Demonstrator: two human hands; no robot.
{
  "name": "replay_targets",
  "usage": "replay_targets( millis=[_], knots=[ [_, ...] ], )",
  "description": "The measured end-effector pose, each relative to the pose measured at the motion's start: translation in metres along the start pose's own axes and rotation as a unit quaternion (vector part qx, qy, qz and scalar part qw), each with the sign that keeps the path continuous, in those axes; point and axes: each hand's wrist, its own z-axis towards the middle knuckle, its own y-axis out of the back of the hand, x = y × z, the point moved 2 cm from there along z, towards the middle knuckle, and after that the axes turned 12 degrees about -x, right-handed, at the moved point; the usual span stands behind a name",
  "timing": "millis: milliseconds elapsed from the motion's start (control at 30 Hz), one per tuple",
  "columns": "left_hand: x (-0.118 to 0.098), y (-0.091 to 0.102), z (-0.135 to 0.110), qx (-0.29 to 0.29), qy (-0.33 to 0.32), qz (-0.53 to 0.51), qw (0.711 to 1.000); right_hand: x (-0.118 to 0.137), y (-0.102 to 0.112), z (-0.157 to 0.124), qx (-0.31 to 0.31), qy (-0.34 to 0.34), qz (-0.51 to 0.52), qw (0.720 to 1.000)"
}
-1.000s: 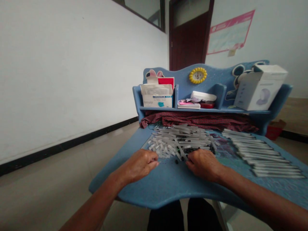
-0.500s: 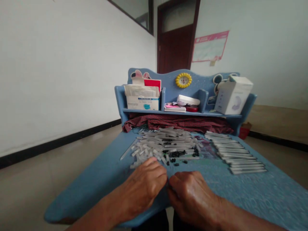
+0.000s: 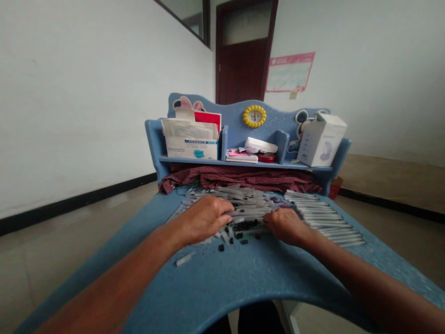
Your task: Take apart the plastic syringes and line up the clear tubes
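My left hand [image 3: 206,217] reaches over the left part of a pile of clear pen barrels [image 3: 239,197]. Its thumb and fingers close around the left end of one barrel [image 3: 245,213]. On the pile's right side, my right hand [image 3: 287,225] has its fingers curled together and pointing down; what they hold, if anything, is hidden. Small black plugs [image 3: 239,235] and short whitish caps [image 3: 225,235] lie just in front of the pile, between the hands. A single loose cap [image 3: 185,259] rests apart at the front left, near a black piece [image 3: 221,247].
Finished-looking pens [image 3: 327,215] lie in a slanted row at the right. A blue shelf [image 3: 243,163] backs the desk [image 3: 222,283], holding a mask box [image 3: 191,146], papers [image 3: 242,157] and a white carton [image 3: 323,141]. Checked cloth [image 3: 243,177] is bunched beneath it.
Both hands have parted from their meeting point near the front edge and moved forward to the pile. A loose cap and a black piece now show at the front left. The view has shifted.
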Motion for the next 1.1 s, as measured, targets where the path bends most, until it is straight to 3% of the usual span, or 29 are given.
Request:
replay_targets(
  millis=[200, 367, 567, 1100],
  knots=[
    [0.012, -0.023, 0.027, -0.034, -0.008, -0.027, 0.999, 0.005, 0.0, 0.02, 0.033, 0.077, -0.027, 0.996],
    [0.027, -0.042, 0.016, -0.065, -0.013, -0.047, 0.997, 0.006, 0.001, 0.033, 0.055, 0.141, -0.038, 0.988],
    [0.033, -0.041, 0.005, -0.073, 0.002, -0.048, 0.996, 0.005, 0.002, 0.034, 0.061, 0.199, -0.048, 0.977],
    [0.022, -0.032, 0.006, -0.068, -0.008, -0.086, 0.994, -0.028, 0.035, -0.002, -0.003, 0.119, -0.079, 0.99]
  ],
)
